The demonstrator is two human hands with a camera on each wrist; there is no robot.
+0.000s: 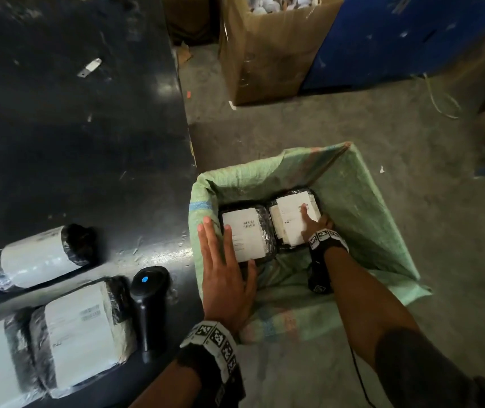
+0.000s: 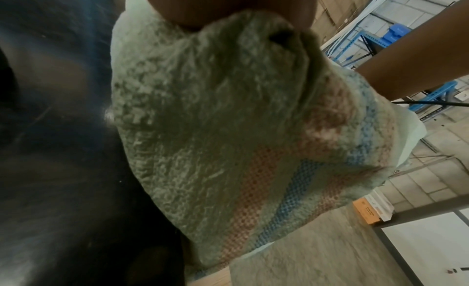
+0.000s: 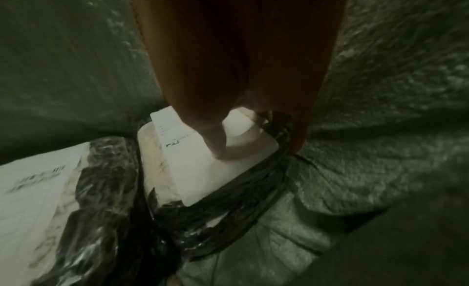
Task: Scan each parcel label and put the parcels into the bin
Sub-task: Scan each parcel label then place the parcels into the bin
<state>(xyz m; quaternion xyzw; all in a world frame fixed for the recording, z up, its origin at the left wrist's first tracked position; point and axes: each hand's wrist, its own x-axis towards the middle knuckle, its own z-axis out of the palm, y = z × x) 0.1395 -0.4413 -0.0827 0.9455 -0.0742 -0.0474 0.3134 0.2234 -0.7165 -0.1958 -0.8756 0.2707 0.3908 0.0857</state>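
Two black-wrapped parcels with white labels [image 1: 247, 235] binned, two on the tabletop [image 1: 58, 142] left.
Right hand [image 1: 312, 223] fingers flat on one parcel, left hand [image 1: 223, 278] open on the green woven bin [image 1: 376, 219].

label print on both parcels in bin [image 1: 362, 201] too small to read. two parcels on desk [image 1: 58, 128] cut off by left edge. right hand [image 3: 228, 89] mostly dark blur in wrist view, fingertips barely visible. left hand [image 2: 215, 7] cropped at top edge, fingers unseen there.
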